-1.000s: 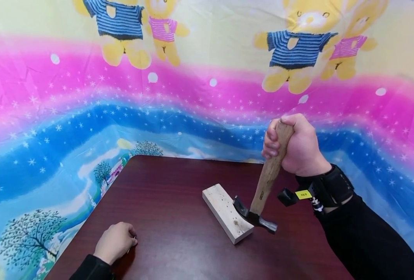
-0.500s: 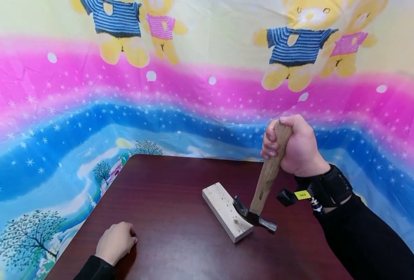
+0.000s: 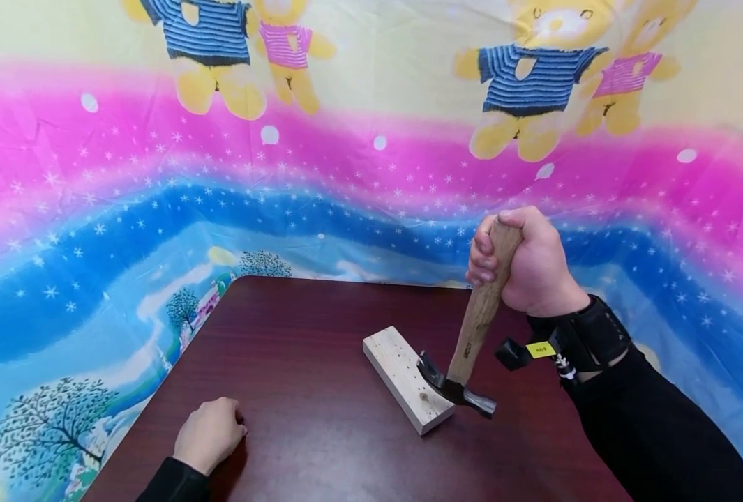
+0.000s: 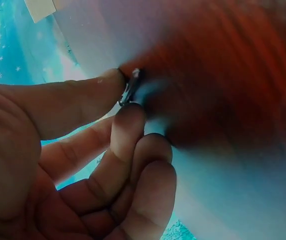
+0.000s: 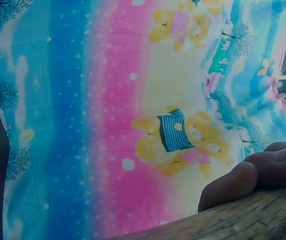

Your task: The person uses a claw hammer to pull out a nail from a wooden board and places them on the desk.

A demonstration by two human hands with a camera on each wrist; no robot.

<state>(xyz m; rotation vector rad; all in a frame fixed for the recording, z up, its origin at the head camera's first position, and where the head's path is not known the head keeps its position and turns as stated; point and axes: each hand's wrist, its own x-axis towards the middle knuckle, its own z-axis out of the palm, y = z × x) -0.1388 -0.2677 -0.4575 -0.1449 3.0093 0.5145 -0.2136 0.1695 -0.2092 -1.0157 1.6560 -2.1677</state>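
My right hand (image 3: 537, 268) grips the upper end of the wooden handle of a claw hammer (image 3: 471, 341), head down. One end of that head overlaps the right edge of a pale wood block (image 3: 402, 369) with small dark marks on its top. In the right wrist view the fingers (image 5: 233, 185) curl over the handle's grain. At lower left, my left hand (image 3: 208, 432) is low over the table. The left wrist view shows its thumb and index finger pinching a small, shiny metal nail (image 4: 131, 87); the nail is mostly blurred.
The dark reddish table (image 3: 296, 335) reaches back to a printed cloth backdrop (image 3: 346, 195) with bears and snowflakes. A black strap with a small camera (image 3: 512, 353) is on the right wrist, close beside the hammer handle.
The view has tilted very slightly. Both hands, the hammer and the wood block stay almost where they were.
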